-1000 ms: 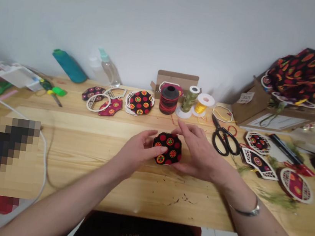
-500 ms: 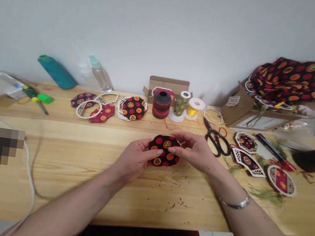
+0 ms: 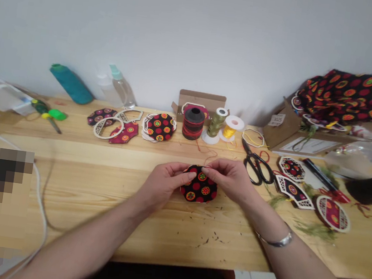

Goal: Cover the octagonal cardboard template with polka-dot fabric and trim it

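A rounded black fabric piece with red dots and orange flowers (image 3: 199, 188) is held up over the wooden table. My left hand (image 3: 165, 183) grips its upper left edge, thumb on the front face. At its top right edge, my right hand (image 3: 230, 178) pinches it between thumb and fingers. The fingers behind the piece are partly hidden. Beyond it stand a red and black thread spool (image 3: 193, 124), a green spool (image 3: 215, 126) and a yellow spool (image 3: 231, 128). Black-handled scissors (image 3: 257, 167) lie just right of my right hand.
Fabric pieces (image 3: 160, 127) and pale frames (image 3: 108, 128) lie at the back left, near a teal cone (image 3: 71, 84) and a spray bottle (image 3: 122, 87). A cardboard box (image 3: 278, 129) heaped with patterned cloth stands at right. A white cable (image 3: 39, 193) crosses the left side.
Both hands have shifted their grip toward the top edge of the fabric piece, which sits slightly lower and further right in view. The whole view has shifted a little.
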A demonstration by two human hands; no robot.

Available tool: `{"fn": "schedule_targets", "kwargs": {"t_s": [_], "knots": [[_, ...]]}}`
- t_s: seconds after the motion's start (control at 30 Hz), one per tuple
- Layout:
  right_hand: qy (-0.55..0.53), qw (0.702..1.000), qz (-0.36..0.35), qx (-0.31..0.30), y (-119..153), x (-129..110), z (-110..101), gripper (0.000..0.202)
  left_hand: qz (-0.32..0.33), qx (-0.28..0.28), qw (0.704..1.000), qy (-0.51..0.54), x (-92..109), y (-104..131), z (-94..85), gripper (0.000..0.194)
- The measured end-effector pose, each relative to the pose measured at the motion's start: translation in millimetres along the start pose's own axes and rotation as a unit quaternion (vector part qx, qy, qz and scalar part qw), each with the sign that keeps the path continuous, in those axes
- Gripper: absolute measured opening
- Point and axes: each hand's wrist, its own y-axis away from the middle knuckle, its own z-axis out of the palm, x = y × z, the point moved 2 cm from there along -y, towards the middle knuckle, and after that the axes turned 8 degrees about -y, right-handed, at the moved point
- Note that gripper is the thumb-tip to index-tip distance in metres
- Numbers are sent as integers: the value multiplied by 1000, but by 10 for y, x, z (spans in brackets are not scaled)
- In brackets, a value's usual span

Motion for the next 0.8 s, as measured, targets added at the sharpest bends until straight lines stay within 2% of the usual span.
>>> {"fn": "schedule_targets", "kwargs": {"t_s": [0.3, 0.53, 0.67, 0.8], "knots": [[-16, 1000, 11, -8, 3, 2, 13, 24, 15, 37, 998, -40, -1, -7, -27, 18], [-8, 1000, 14, -17, -1, 12, 11, 25, 27, 23, 999, -21, -1, -11, -33, 24], [-2, 999, 16, -39, 2, 25, 25, 24, 29, 59, 995, -81, 44, 8, -34, 23], [1, 999, 30, -45, 10, 29, 38, 26, 22, 57, 993, -105, 70, 29, -16, 16]]}}
